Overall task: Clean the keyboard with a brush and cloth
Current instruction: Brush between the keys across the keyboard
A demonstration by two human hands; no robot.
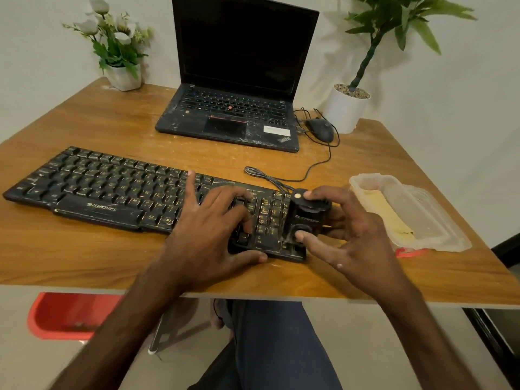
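Where the keyboard [107, 190] lies on a wooden table [112, 119], left grip [213, 226] presses flat, right grip [354, 235] clasps brush [305, 212].

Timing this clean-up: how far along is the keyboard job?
Done: nothing obvious; the keyboard shows pale grime. In hand: the right hand holds the brush at the number pad, the left hand rests on the keys. Left: wiping; the yellow cloth lies in its container.

1. My left hand [213, 220] hides the keys beneath it on the keyboard [98, 187].
2. The underside of the brush [306, 212], pinched in my right hand [346, 235], is hidden.
3. The cloth [391, 218] blurs behind the container [439, 235] wall.
4. A red thing [410, 252] pokes out from under the container, mostly hidden.
5. The plant [394, 21] is cut off at the top.
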